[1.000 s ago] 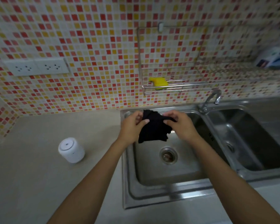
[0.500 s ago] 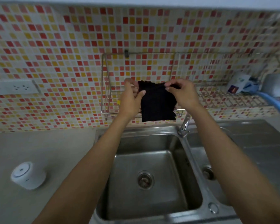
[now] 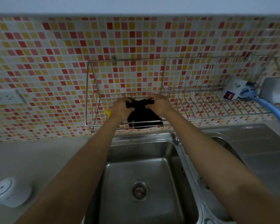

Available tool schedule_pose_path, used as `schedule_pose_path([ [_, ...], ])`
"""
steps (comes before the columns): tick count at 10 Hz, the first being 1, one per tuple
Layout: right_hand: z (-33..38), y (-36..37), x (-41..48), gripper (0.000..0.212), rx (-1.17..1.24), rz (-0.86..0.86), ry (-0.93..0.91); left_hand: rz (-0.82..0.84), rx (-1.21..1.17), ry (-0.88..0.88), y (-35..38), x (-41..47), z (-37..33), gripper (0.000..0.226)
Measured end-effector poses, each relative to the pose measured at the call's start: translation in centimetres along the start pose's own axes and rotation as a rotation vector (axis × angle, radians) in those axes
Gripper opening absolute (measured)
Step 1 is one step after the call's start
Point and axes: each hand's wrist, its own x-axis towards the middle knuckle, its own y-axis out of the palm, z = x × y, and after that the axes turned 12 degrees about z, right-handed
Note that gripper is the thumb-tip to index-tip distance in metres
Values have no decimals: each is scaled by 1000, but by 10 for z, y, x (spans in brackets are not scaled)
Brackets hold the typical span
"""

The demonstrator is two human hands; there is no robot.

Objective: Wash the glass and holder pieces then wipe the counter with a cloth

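A black cloth [image 3: 142, 118] lies on the wire wall rack [image 3: 94, 81] above the sink, its lower edge hanging over the rack's front rail. My left hand [image 3: 120, 108] grips its left top corner and my right hand [image 3: 158, 104] grips its right top corner, both pressing it down onto the rack. The beige counter [image 3: 44, 152] stretches to the left of the sink. No glass is in view.
A steel double sink [image 3: 120, 178] lies below my arms, with a tap [image 3: 176, 139] between the basins. A white round device [image 3: 10, 194] stands on the counter at the left. A yellow item [image 3: 107, 112] sits in the rack; a white packet [image 3: 233, 88], blue-handled brush [image 3: 268, 107] and grey container [image 3: 276, 91] at its right.
Both hands lifted the black cloth from over the sink up to the wall rack and lowered it onto the rack's wires. The view tilted up toward the wall.
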Motion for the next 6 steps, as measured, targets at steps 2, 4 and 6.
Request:
schedule_pose_path([
  [2, 4, 13, -22, 35, -153, 155, -46, 86, 193, 126, 6, -5, -1, 21],
  [4, 6, 21, -23, 31, -197, 234, 49, 204, 219, 59, 10, -5, 0, 19],
  [6, 3, 33, -36, 35, -325, -148, -53, -115, 405, 110, 14, -24, -4, 41],
])
